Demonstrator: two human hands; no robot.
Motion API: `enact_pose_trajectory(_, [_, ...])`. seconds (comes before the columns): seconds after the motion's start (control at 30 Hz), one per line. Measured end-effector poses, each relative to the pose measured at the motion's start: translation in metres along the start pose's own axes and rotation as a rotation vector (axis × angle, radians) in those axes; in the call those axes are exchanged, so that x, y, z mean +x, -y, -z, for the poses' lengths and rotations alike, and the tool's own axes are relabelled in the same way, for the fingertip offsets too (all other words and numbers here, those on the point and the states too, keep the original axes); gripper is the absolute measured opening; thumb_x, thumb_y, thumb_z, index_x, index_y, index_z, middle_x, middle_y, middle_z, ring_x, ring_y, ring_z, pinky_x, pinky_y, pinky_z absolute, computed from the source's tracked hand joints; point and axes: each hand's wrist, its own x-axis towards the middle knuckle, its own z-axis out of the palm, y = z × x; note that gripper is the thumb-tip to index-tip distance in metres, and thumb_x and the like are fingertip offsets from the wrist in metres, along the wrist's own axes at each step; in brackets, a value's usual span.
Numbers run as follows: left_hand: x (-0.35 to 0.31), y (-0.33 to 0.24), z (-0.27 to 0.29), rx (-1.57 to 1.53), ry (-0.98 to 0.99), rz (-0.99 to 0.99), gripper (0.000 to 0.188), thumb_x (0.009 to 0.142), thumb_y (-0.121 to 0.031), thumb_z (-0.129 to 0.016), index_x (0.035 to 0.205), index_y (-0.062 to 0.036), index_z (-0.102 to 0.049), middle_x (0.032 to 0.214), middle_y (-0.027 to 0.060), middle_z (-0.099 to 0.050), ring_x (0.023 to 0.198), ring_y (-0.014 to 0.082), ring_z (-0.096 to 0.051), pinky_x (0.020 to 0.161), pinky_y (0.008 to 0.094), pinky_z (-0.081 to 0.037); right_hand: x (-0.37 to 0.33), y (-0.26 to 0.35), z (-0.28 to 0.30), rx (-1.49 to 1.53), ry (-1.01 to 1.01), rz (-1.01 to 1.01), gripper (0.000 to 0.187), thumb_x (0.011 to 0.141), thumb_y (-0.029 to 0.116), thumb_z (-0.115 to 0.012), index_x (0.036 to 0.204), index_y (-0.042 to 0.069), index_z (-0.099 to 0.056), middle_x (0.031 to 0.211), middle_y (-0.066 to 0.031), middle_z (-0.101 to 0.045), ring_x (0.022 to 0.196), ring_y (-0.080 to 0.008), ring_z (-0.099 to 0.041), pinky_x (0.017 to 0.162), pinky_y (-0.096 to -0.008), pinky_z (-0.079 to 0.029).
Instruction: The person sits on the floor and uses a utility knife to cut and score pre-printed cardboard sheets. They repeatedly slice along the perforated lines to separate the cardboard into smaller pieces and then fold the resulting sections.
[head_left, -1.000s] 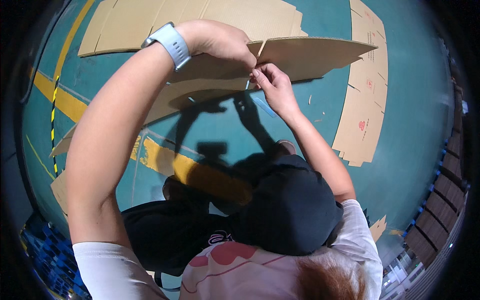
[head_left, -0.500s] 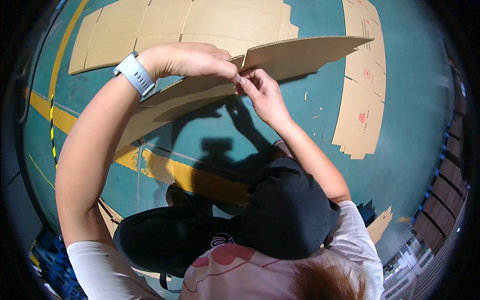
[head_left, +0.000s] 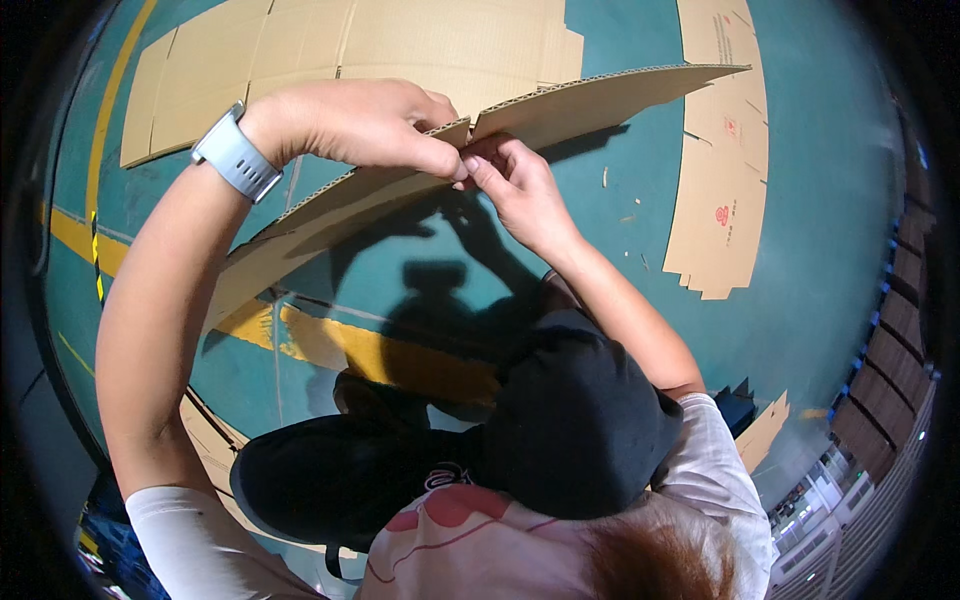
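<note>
Tilted up on edge above the floor, a long brown corrugated cardboard sheet slants from lower left to upper right. A narrow slot cuts into its upper edge near the middle. My left hand, with a pale watch strap at the wrist, reaches over that edge just left of the slot; its thumb is on the near face and its fingers are partly hidden behind. Close under the slot, my right hand pinches the board with thumb and bent fingers. The two thumbs almost meet there. Whether a small scrap lies between the fingertips is not visible.
A large flat cardboard blank lies at the far left of the green floor. Another slotted cardboard strip with red print lies to the right, with small scraps nearby. A yellow floor line passes in front of my knees.
The cardboard sheet has shifted slightly left, both hands moving with it. My left hand's thumb now lies more along the near face, and the slot's two edges sit closer together.
</note>
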Motion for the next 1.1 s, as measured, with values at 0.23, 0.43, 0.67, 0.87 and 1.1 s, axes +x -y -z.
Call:
enact_pose_trajectory(0.23, [0.000, -0.014, 0.005, 0.119, 0.014, -0.030, 0.055, 0.076, -0.040, -0.058, 0.115, -0.0011, -0.061, 0.106, 0.0141, -0.060, 0.097, 0.0301, -0.058, 0.089, 0.0375, -0.045, -0.001, 0.008, 0.001, -0.070, 0.008, -0.021, 0.018, 0.091, 0.011, -0.057, 0.101, -0.004, -0.055, 0.082, -0.0044, -0.061, 0.075, -0.0093, -0.056, 0.069, -0.0248, -0.047])
enact_pose_trajectory(0.43, [-0.002, -0.007, 0.001, 0.080, -0.093, -0.040, 0.054, 0.076, -0.038, -0.057, 0.114, 0.0006, -0.062, 0.104, 0.0163, -0.059, 0.095, 0.0323, -0.058, 0.088, 0.0368, -0.046, 0.001, 0.011, 0.002, 0.039, 0.045, -0.045, 0.019, 0.091, 0.012, -0.058, 0.101, -0.004, -0.055, 0.085, -0.0045, -0.061, 0.078, -0.0092, -0.056, 0.071, -0.0243, -0.047])
enact_pose_trajectory(0.67, [-0.001, -0.002, 0.000, 0.035, -0.130, -0.166, 0.053, 0.078, -0.036, -0.056, 0.114, 0.0026, -0.061, 0.102, 0.0169, -0.059, 0.095, 0.0321, -0.058, 0.088, 0.0366, -0.046, 0.002, 0.011, 0.002, 0.065, 0.039, -0.083, 0.019, 0.091, 0.010, -0.058, 0.102, -0.004, -0.055, 0.086, -0.0047, -0.061, 0.078, -0.0093, -0.057, 0.071, -0.0244, -0.048])
enact_pose_trajectory(0.87, [0.000, -0.009, 0.002, 0.055, -0.094, -0.148, 0.050, 0.077, -0.031, -0.056, 0.113, 0.0034, -0.061, 0.099, 0.0181, -0.059, 0.090, 0.0291, -0.059, 0.086, 0.0362, -0.047, 0.000, 0.013, 0.001, 0.035, 0.009, -0.078, 0.018, 0.090, 0.009, -0.059, 0.101, -0.005, -0.055, 0.086, -0.0052, -0.061, 0.078, -0.0093, -0.057, 0.071, -0.0244, -0.048])
enact_pose_trajectory(1.1, [-0.005, -0.011, -0.005, -0.068, -0.197, 0.047, 0.031, 0.074, -0.024, -0.056, 0.088, 0.0046, -0.061, 0.068, 0.0179, -0.056, 0.064, 0.0260, -0.054, 0.063, 0.0360, -0.045, 0.008, 0.013, 0.003, 0.194, 0.042, -0.141, 0.019, 0.093, 0.012, -0.056, 0.096, -0.006, -0.055, 0.084, -0.0083, -0.062, 0.076, -0.0135, -0.062, 0.070, -0.0258, -0.053])
